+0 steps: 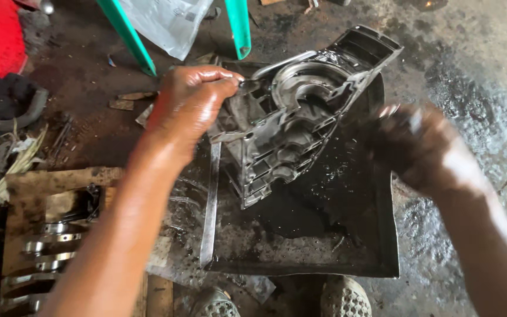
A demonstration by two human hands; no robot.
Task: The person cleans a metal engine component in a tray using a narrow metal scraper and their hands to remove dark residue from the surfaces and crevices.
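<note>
A grey metal engine casing (300,111), wet and oily, stands tilted in a dark metal tray (306,258) that holds black oily liquid. My left hand (192,103) grips the casing's upper left edge and holds it up. My right hand (421,147) is blurred with motion to the right of the casing, above the tray's right side. It seems closed around something small and dark, which I cannot make out.
A crankshaft (48,246) lies on wooden boards at the lower left. Green chair legs (130,38) and a plastic bag (165,23) are at the top. Rags and scraps lie at the far left on wet, oily ground. Two shoes (341,299) show at the bottom.
</note>
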